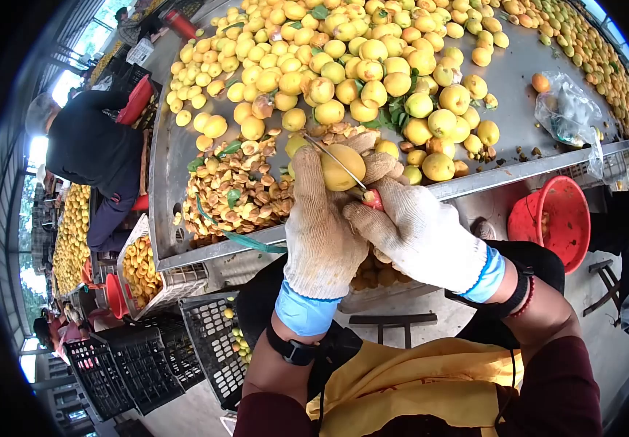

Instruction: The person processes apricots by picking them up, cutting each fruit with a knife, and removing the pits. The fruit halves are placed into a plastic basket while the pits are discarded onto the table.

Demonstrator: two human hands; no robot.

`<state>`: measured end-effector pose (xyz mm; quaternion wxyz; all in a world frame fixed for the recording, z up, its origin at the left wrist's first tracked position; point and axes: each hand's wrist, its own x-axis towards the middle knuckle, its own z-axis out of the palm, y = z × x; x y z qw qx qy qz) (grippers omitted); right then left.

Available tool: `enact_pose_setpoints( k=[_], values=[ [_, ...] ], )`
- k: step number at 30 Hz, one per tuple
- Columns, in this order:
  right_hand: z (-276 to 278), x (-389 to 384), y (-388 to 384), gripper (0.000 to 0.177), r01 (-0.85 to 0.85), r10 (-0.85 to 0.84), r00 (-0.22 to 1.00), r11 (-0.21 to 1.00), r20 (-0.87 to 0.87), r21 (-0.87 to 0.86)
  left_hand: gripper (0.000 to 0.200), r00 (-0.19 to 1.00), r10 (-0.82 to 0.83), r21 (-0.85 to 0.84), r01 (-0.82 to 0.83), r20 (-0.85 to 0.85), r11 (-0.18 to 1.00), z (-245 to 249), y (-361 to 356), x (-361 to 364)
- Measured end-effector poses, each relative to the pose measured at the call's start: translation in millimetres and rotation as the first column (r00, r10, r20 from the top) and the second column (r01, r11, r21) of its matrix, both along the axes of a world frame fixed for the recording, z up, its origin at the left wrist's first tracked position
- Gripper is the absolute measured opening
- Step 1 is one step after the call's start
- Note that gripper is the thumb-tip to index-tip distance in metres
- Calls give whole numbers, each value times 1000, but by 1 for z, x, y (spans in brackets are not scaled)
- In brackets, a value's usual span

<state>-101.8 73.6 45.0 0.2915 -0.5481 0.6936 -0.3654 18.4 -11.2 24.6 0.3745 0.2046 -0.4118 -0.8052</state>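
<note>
In the middle of the head view, my gloved left hand (pixel 316 240) holds a yellow apricot (pixel 345 173), fingers wrapped round it. My right hand (pixel 431 231), also in a knitted work glove, grips a small knife (pixel 372 198) by its red handle. The thin blade lies across the fruit's near face. Both hands are close together over the near edge of the metal table (pixel 475 180). Beyond them spreads a large heap of whole apricots (pixel 373 51). Left of my left hand is a pile of cut apricot pieces (pixel 241 193).
A red bucket (pixel 548 218) stands at the right below the table edge, and a plastic bag (pixel 568 109) lies on the tabletop. Black crates (pixel 216 349) sit at lower left. A person in dark clothes (pixel 92 142) works at the left, near a crate of fruit (pixel 143 266).
</note>
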Motion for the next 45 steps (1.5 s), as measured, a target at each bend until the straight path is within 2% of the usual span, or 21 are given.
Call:
enact_pose_setpoints(
  k=[1,2,4,7,9,15,16,17,19,21,23,27,28,31,33,34,35,37,39,43,45],
  values=[
    [-2,-2,-3,40,-18,19,999,1000,-44,9,45,990,-7,209,37,-140,977,1,-4,-1],
    [0,-5,-4,40,-16,16,999,1000,-44,7,45,990,-9,207,39,-140,978,2,-6,-1],
    [18,-12,-2,42,-49,29,984,993,178,107,44,996,-27,102,36,-86,994,5,-8,0],
    [39,-23,2,39,-142,-53,811,948,583,284,45,999,-40,-68,39,-2,997,12,-14,7],
    [30,-20,4,39,-124,-24,834,965,551,229,47,994,-92,-96,87,-50,992,9,-14,9],
    [11,-12,-5,41,-41,-2,945,991,326,125,42,995,50,120,-40,-83,992,2,-2,1],
    [21,-14,-3,42,-51,-13,938,983,346,175,45,967,133,-390,-38,218,920,-1,-4,3],
    [29,-15,-1,43,-64,-25,930,971,367,229,45,966,132,-385,-38,221,922,1,-5,5],
    [35,-18,0,41,-72,-40,914,963,403,260,49,973,-47,210,95,-224,973,13,-7,3],
    [37,-22,3,38,-126,-75,792,951,606,282,53,989,-2,137,23,-151,990,13,-6,2],
    [40,-21,4,37,-144,-65,778,950,625,278,57,989,-81,6,82,-126,997,15,-6,6],
    [22,-9,0,39,-144,-82,732,952,676,271,57,981,-108,77,122,-162,990,5,-1,5],
    [22,-6,-3,32,-62,-65,863,971,501,232,56,974,-93,129,121,-206,984,2,3,2],
    [13,-7,-4,33,-55,-37,915,975,403,215,54,963,-86,174,133,-257,976,-2,2,-1],
    [24,-12,-1,33,-57,-33,919,975,393,214,55,991,-41,46,47,-128,998,0,0,0],
    [32,-16,0,33,-61,-23,924,977,381,206,56,877,232,-632,100,421,768,-2,-9,9],
    [37,-18,0,33,-65,-12,930,978,368,197,56,881,230,-636,99,414,765,0,-7,7],
    [28,-19,1,34,-51,2,969,981,248,188,59,996,88,-111,-87,4,990,11,-1,1],
    [24,-14,3,35,-50,42,992,997,120,64,61,998,26,-140,-33,-56,990,6,-4,4],
    [-11,-10,-11,37,12,-16,999,991,-35,-131,63,993,28,29,-25,-112,999,-1,1,-2],
    [2,-14,-4,38,11,-12,999,999,-35,-46,62,994,30,39,-26,-108,999,-1,-1,-2]
  ],
)
